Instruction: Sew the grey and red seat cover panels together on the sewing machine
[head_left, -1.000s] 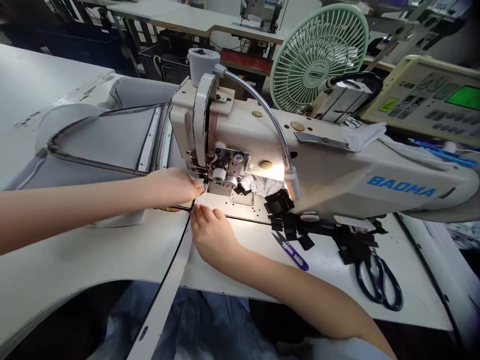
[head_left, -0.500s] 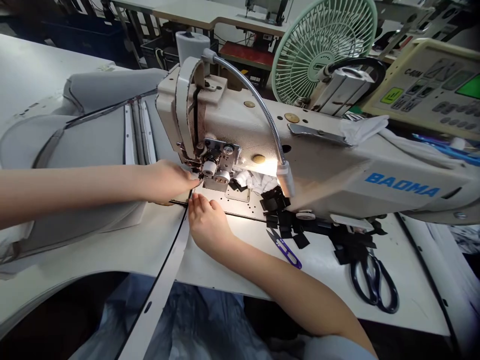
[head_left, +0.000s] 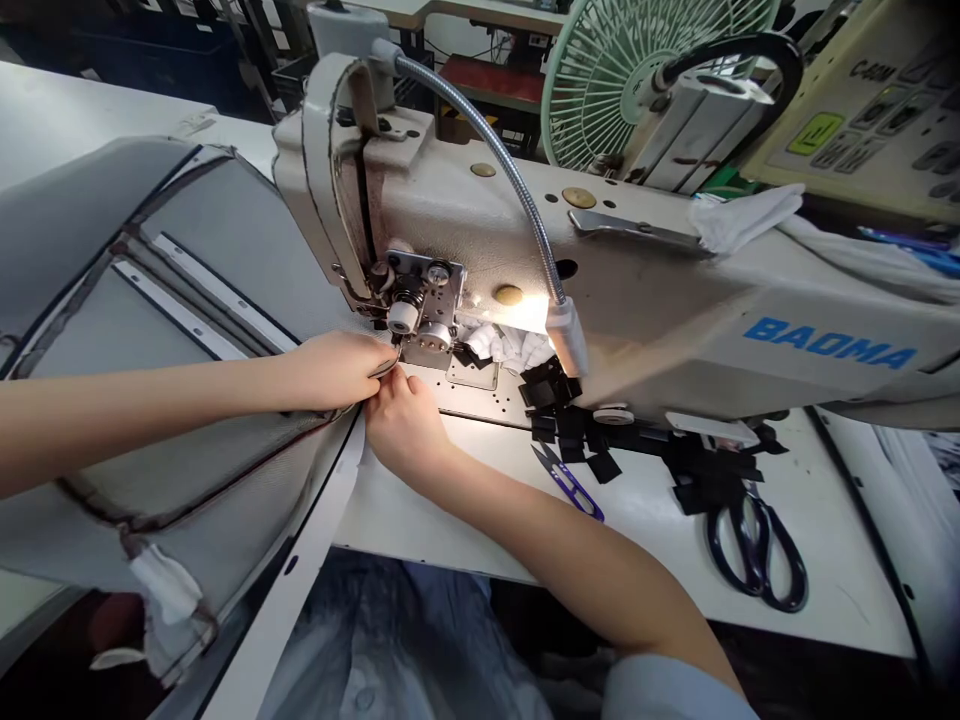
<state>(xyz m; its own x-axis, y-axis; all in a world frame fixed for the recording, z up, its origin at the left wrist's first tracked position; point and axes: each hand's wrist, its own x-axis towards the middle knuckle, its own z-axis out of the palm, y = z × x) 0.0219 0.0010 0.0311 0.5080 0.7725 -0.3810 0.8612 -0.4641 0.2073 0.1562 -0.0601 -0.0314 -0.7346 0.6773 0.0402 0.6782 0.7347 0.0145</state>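
A cream BAOMA sewing machine [head_left: 645, 290] stands on a white table [head_left: 645, 545]. A large grey cover piece [head_left: 187, 330] with dark piping lies to its left and reaches under the needle area [head_left: 397, 335]. My left hand [head_left: 334, 368] rests on the grey piece, fingers curled and pinching its edge right at the presser foot. My right hand [head_left: 405, 420] is closed beside it, gripping the same edge together with a white strip [head_left: 300, 580] that hangs off the table's front edge. The fingertips of both hands meet just under the needle.
Purple thread snips [head_left: 570, 482] and black scissors [head_left: 757, 545] lie on the table to the right, with black fabric scraps [head_left: 570, 420] between them. A gooseneck lamp [head_left: 562, 330] lights the needle plate. A green fan [head_left: 637, 70] and a control panel [head_left: 870, 130] stand behind.
The grey cover has swung round towards me, its lower part now hanging over the table's front edge. My hands have closed together at the presser foot. The view has moved closer.
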